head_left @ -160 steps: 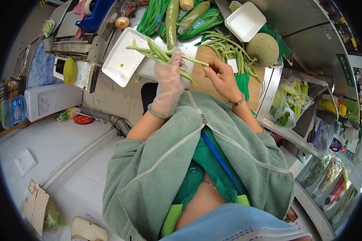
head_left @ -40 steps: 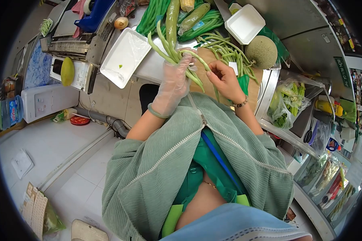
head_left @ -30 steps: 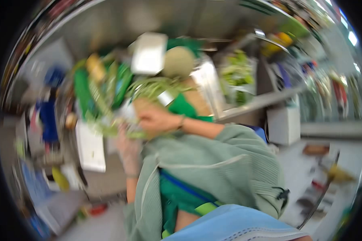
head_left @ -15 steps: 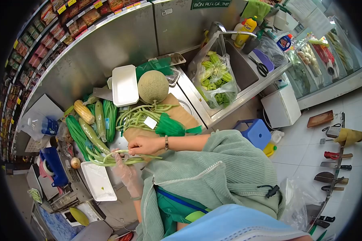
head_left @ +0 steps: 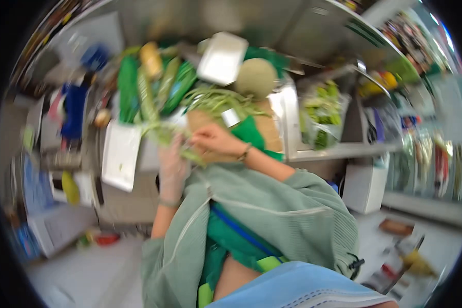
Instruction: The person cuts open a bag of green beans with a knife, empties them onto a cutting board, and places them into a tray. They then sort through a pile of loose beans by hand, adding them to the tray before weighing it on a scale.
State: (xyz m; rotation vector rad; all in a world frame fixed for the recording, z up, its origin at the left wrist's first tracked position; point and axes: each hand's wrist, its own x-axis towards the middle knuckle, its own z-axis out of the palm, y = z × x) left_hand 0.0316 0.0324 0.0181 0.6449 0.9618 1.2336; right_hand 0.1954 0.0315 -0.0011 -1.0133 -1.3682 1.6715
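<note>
My left hand (head_left: 172, 161), in a clear glove, is closed around a small bunch of long green beans (head_left: 161, 134). Close by on the right is my bare right hand (head_left: 215, 139), a beaded bracelet at its wrist. Its fingertips are pinched together beside the beans; blur hides what is between them. More long beans (head_left: 218, 100) lie heaped on brown paper (head_left: 203, 120), with a white label (head_left: 230, 117) and green netting (head_left: 249, 134) by them. A white foam tray (head_left: 120, 156) sits left of my gloved hand, with a small green scrap in it.
Behind are a melon (head_left: 256, 78), another white tray (head_left: 222, 58), corn (head_left: 151, 60) and wrapped green vegetables (head_left: 128, 90). A blue tape dispenser (head_left: 74, 110) stands left. At right, a bag of leafy greens (head_left: 326, 115) sits in the steel sink (head_left: 351, 120).
The whole view has turned and blurred, with the counter things now further right in it. My right fingertips have drawn slightly away from the bunch; my left hand still grips the beans.
</note>
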